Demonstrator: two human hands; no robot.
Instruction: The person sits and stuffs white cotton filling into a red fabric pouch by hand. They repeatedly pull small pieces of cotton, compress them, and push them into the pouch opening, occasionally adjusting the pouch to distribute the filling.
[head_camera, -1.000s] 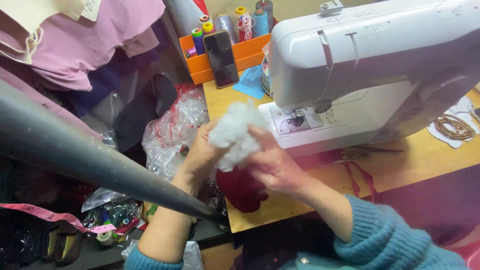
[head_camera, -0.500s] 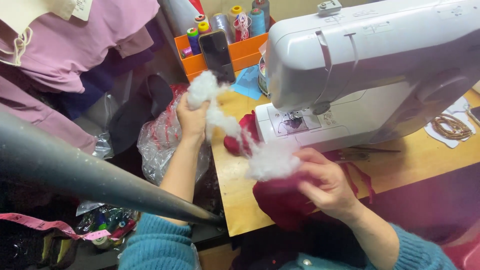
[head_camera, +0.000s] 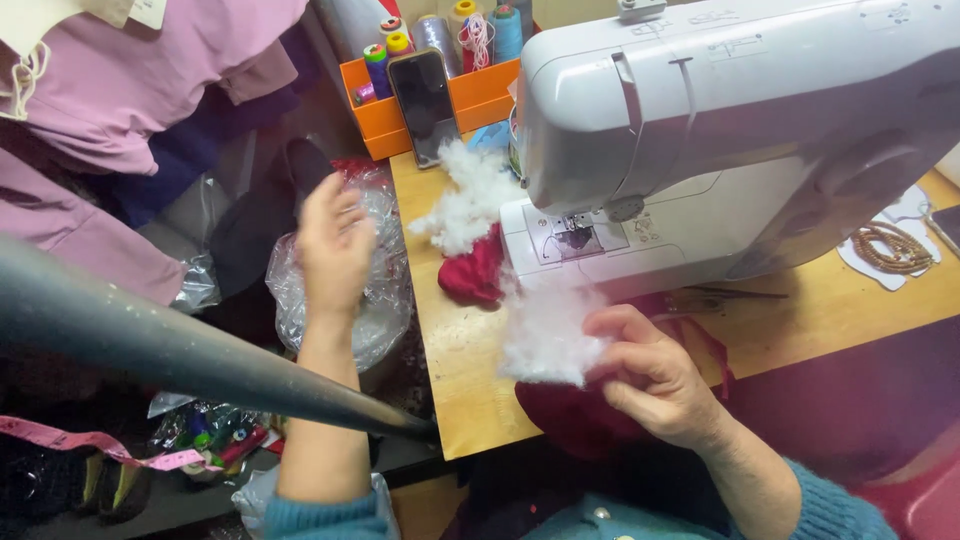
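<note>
Cluttered wooden table (head_camera: 450, 350), pink garments (head_camera: 150, 80)

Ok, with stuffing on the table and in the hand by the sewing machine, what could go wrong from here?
1. The loose white stuffing lies right beside the sewing machine, close to the needle area; fibres could drift in or snag there.
2. The right hand pinches a thin tuft of stuffing at the table edge; bits could fall off the table.
3. The left hand hangs open over the clear plastic bag, away from the red fabric piece, which lies unsupported.

Teal knitted sleeves, pushed up the forearms; both hands (head_camera: 335, 245) bare.
</note>
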